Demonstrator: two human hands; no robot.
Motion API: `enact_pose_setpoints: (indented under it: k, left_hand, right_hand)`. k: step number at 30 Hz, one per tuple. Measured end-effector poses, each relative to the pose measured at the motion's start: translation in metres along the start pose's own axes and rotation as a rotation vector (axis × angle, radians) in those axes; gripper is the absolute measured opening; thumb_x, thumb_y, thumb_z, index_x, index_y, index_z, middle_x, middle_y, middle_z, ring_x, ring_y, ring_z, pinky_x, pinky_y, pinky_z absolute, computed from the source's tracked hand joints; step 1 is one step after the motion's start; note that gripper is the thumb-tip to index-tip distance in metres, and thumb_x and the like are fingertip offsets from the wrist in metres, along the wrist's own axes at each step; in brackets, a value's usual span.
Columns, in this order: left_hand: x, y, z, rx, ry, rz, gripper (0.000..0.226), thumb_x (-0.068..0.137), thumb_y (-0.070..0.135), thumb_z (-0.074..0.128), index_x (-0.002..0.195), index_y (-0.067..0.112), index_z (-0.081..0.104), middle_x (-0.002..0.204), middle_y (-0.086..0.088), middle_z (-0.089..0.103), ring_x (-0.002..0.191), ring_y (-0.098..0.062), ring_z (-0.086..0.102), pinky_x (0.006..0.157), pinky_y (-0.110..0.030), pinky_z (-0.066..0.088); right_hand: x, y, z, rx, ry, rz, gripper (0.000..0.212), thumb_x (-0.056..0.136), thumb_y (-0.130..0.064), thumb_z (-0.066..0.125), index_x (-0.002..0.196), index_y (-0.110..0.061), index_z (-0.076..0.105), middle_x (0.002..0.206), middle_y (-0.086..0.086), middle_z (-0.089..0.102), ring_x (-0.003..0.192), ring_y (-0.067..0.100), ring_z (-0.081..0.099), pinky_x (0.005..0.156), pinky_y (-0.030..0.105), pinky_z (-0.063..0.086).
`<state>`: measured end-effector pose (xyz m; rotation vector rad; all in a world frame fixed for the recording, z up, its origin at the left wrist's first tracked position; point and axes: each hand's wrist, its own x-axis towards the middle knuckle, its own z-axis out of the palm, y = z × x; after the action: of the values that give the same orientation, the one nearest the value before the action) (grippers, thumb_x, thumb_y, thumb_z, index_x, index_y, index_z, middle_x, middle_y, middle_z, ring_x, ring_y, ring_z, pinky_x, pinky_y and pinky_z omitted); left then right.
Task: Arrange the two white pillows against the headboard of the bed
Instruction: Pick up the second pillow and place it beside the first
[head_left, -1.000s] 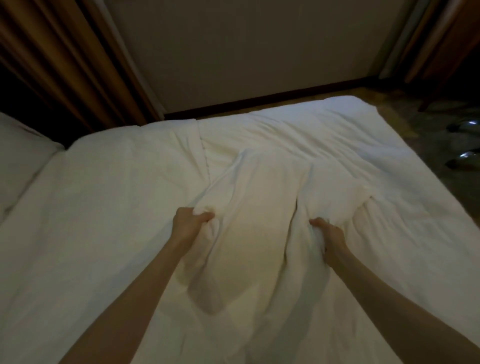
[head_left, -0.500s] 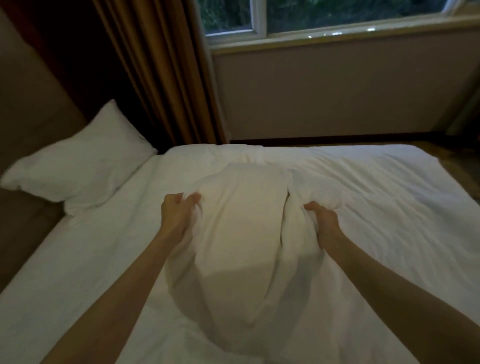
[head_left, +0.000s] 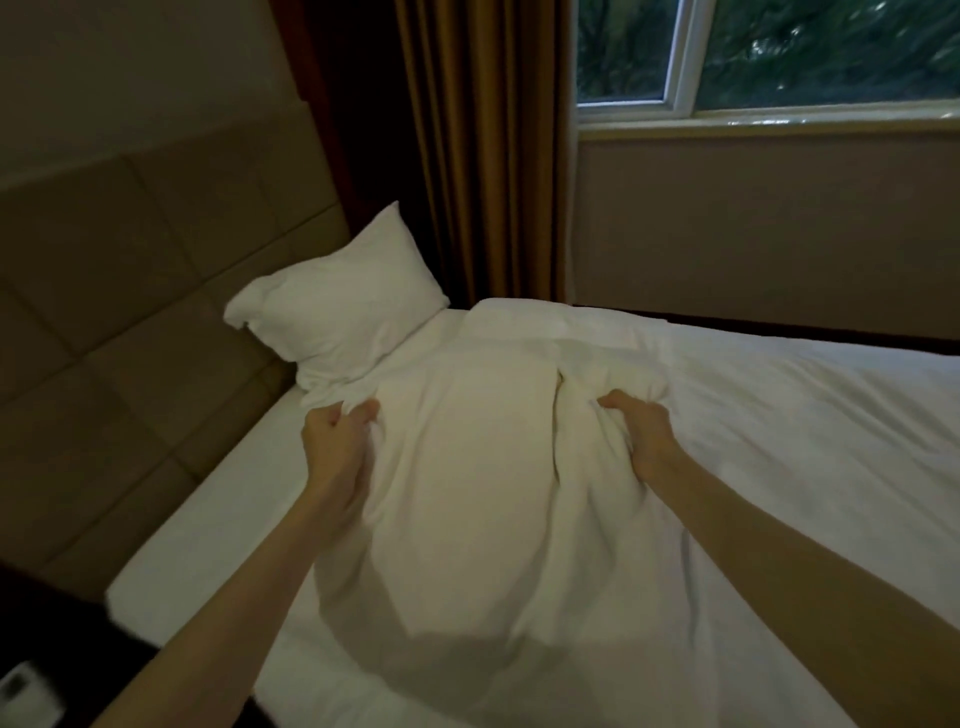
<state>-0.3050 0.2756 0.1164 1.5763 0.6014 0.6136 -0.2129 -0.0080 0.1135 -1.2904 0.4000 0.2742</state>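
I hold a soft white pillow (head_left: 467, 483) above the bed with both hands. My left hand (head_left: 337, 447) grips its left edge and my right hand (head_left: 641, 434) is bunched into its right edge. The pillow hangs lengthwise toward me, and its lower end hides part of the bed. A second white pillow (head_left: 337, 306) leans tilted against the padded beige headboard (head_left: 130, 312) at the far corner of the bed. A white duvet (head_left: 779, 441) covers the bed to the right.
Brown curtains (head_left: 483, 156) hang behind the far pillow, with a window (head_left: 753, 57) and a beige wall to their right. A dark nightstand with a small white object (head_left: 21, 691) sits at lower left. Bare white sheet (head_left: 218, 519) lies along the headboard.
My view has swung left, bringing the headboard, far pillow and window into sight. Both hands have kept their grip and carried the pillow toward the headboard end.
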Motion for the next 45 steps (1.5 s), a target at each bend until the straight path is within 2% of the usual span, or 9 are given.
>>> enact_pose_setpoints:
  k: [6,9,13,15,22,29,35,40,45]
  left_hand:
    - [0.05,-0.015,-0.09,0.041,0.017,-0.015,0.019,0.074,0.023,0.064,0.07,0.016,0.047,0.069,-0.006,0.04,0.061,-0.017,0.036,0.052,-0.03,0.03]
    - [0.073,-0.02,-0.129,0.055,0.027,-0.027,0.018,0.071,0.023,0.065,0.068,0.014,0.05,0.069,-0.006,0.043,0.063,-0.019,0.037,0.054,-0.033,0.03]
    - [0.098,-0.025,-0.173,0.058,0.065,-0.062,0.016,0.068,0.027,0.066,0.072,0.015,0.055,0.07,-0.006,0.049,0.064,-0.018,0.044,0.056,-0.033,0.036]
    - [0.104,-0.027,-0.187,0.044,0.088,-0.072,0.014,0.07,0.024,0.067,0.074,0.016,0.055,0.071,-0.007,0.048,0.065,-0.018,0.044,0.056,-0.032,0.034]
    - [0.121,-0.034,-0.211,0.027,0.113,-0.098,0.016,0.069,0.027,0.065,0.079,0.015,0.06,0.075,-0.009,0.054,0.068,-0.02,0.05,0.061,-0.034,0.038]
    - [0.132,-0.022,-0.207,0.089,0.171,-0.037,0.029,0.073,0.03,0.064,0.076,0.001,0.065,0.072,-0.008,0.055,0.067,-0.017,0.049,0.059,-0.034,0.038]
    - [0.154,-0.003,-0.203,0.159,0.189,0.069,0.033,0.076,0.029,0.064,0.078,-0.004,0.069,0.071,-0.007,0.066,0.066,-0.017,0.057,0.059,-0.034,0.043]
    - [0.186,0.015,-0.207,0.21,0.216,0.131,0.014,0.08,0.025,0.064,0.077,0.015,0.074,0.081,-0.009,0.074,0.072,-0.02,0.064,0.068,-0.037,0.052]
    - [0.246,0.01,-0.23,0.204,0.186,0.14,0.027,0.081,0.029,0.064,0.085,0.005,0.073,0.088,-0.011,0.076,0.071,-0.016,0.062,0.062,-0.032,0.049]
  right_hand:
    - [-0.013,0.042,0.091,0.008,0.039,0.006,0.038,0.076,-0.007,0.068,0.112,0.001,0.059,0.09,0.009,0.06,0.066,0.017,0.052,0.053,0.023,0.039]
    - [-0.017,0.061,0.129,-0.019,0.049,0.039,0.052,0.071,-0.012,0.072,0.118,0.004,0.057,0.101,0.01,0.062,0.081,0.023,0.056,0.055,0.024,0.039]
    - [-0.009,0.082,0.173,-0.059,0.044,0.029,0.08,0.049,-0.027,0.077,0.122,-0.001,0.056,0.117,0.014,0.065,0.1,0.028,0.061,0.075,0.03,0.049]
    - [-0.009,0.086,0.19,-0.078,0.026,0.04,0.077,0.054,-0.025,0.077,0.124,-0.001,0.054,0.118,0.014,0.063,0.102,0.028,0.06,0.084,0.034,0.048]
    - [-0.007,0.089,0.225,-0.134,0.0,0.052,0.062,0.071,-0.015,0.072,0.127,0.002,0.051,0.11,0.011,0.057,0.098,0.025,0.053,0.081,0.032,0.04]
    - [0.016,0.084,0.237,-0.086,-0.08,0.063,0.042,0.079,-0.008,0.065,0.119,0.002,0.056,0.091,0.008,0.059,0.079,0.023,0.054,0.057,0.024,0.038]
    - [0.032,0.099,0.247,-0.073,-0.111,0.12,0.059,0.071,-0.013,0.07,0.126,0.001,0.054,0.124,0.016,0.062,0.098,0.026,0.058,0.078,0.032,0.045]
    - [0.052,0.104,0.275,-0.072,-0.12,0.101,0.074,0.061,-0.022,0.073,0.129,-0.001,0.052,0.125,0.015,0.062,0.102,0.028,0.06,0.067,0.027,0.045]
    - [0.06,0.112,0.334,-0.061,-0.078,0.086,0.063,0.077,-0.014,0.067,0.134,-0.005,0.04,0.115,0.01,0.053,0.101,0.026,0.053,0.083,0.035,0.044]
